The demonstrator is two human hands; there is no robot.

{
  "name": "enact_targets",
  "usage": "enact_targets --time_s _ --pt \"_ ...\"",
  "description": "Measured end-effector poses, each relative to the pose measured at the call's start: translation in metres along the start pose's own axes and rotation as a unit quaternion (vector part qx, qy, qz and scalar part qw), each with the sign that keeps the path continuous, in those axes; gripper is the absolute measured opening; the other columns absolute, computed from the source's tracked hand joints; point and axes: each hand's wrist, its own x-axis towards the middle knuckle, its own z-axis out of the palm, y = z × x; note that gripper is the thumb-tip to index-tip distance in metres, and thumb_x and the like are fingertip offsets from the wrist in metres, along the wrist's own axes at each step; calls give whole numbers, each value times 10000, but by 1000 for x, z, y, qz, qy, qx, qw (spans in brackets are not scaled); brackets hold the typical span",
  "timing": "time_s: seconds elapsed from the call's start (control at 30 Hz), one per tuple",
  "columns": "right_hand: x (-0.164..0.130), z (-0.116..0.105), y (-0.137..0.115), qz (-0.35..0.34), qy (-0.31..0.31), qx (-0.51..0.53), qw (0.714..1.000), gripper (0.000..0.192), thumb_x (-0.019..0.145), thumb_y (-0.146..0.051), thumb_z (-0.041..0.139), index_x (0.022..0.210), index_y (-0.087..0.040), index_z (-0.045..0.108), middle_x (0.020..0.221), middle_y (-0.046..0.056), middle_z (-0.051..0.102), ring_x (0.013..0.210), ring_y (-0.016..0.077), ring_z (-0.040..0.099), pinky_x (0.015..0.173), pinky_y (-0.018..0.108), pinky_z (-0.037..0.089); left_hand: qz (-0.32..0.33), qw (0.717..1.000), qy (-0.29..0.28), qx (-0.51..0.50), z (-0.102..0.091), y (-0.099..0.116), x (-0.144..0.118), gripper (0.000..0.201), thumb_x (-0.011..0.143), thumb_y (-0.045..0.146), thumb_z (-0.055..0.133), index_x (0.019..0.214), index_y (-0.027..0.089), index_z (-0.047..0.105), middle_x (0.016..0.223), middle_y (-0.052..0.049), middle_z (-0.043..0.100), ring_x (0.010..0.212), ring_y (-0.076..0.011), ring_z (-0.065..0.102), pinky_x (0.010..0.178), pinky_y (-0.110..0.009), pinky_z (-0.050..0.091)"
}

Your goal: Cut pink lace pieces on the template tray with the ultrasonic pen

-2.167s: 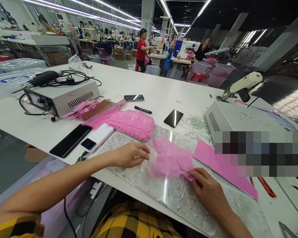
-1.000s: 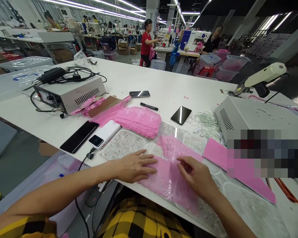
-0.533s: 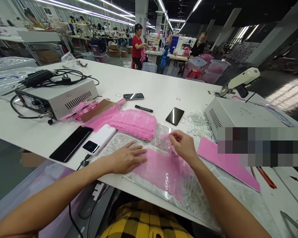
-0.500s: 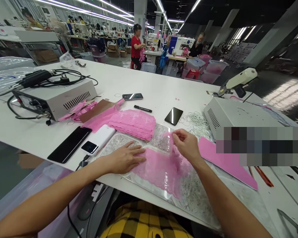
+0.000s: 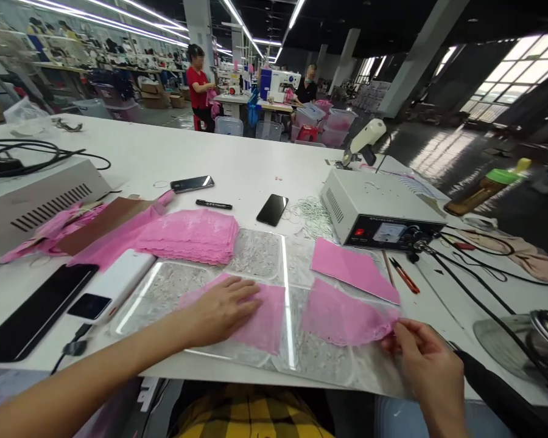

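Note:
My left hand [image 5: 231, 307] lies flat, fingers stretched out, on a sheer pink lace piece [image 5: 269, 319] spread over a clear-covered, speckled mat [image 5: 324, 365]. To the right, my right hand [image 5: 427, 353] pinches the right corner of a second pink lace piece [image 5: 342, 313], which lies across the mat. A bright strip of reflection runs between the two pieces. Just right of my right hand is a black tool handle [image 5: 493, 383]; its tip is partly hidden by the fingers. A pink card-like sheet [image 5: 354, 267] rests behind the second piece.
A stack of pink lace [image 5: 189, 234] sits behind my left hand. Around it are a white power bank [image 5: 114, 286], phones [image 5: 273, 209] and a marker [image 5: 214, 205]. A grey control box [image 5: 383, 207], an orange cutter [image 5: 404, 275] and a glass jar [image 5: 502, 344] stand right.
The view has turned right. My right hand has moved right and nearer, drawing its lace piece away from the one under my left hand. My left hand stays flat on the lace.

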Motion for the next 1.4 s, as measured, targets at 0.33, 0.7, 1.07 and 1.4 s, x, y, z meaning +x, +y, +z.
enact_targets --time_s 0.33,0.7,1.07,1.4 --pt "-6 -32 36 -37 41 -173 983 352 697 -550 537 762 -225 654 614 47 693 566 215 660 532 308 490 136 989 -23 -57 39 44 90 345 1003 354 471 1291 198 580 1411 -92 549 1334 -277 465 1118 -421 324" --pt "-15 -32 30 -348 -32 -208 913 202 880 -350 574 984 -231 699 913 52 678 611 119 598 592 256 507 119 992 -15 -26 25 64 81 253 1015 242 417 1177 169 597 1211 -131 630 1066 -249 586 922 -404 408" --pt "-25 -50 43 -366 30 -243 898 124 906 -265 546 914 -222 662 866 31 633 585 96 582 542 224 491 129 991 21 -26 24 62 84 231 999 189 428 1159 154 590 1205 -142 623 992 -225 595 878 -382 416" --pt "-54 13 1 -415 -209 -88 881 148 906 -108 523 913 -222 617 805 15 640 697 114 626 628 209 514 156 986 16 -49 32 66 78 279 1012 249 420 1180 175 631 1255 -87 639 1191 -247 536 1061 -416 348"
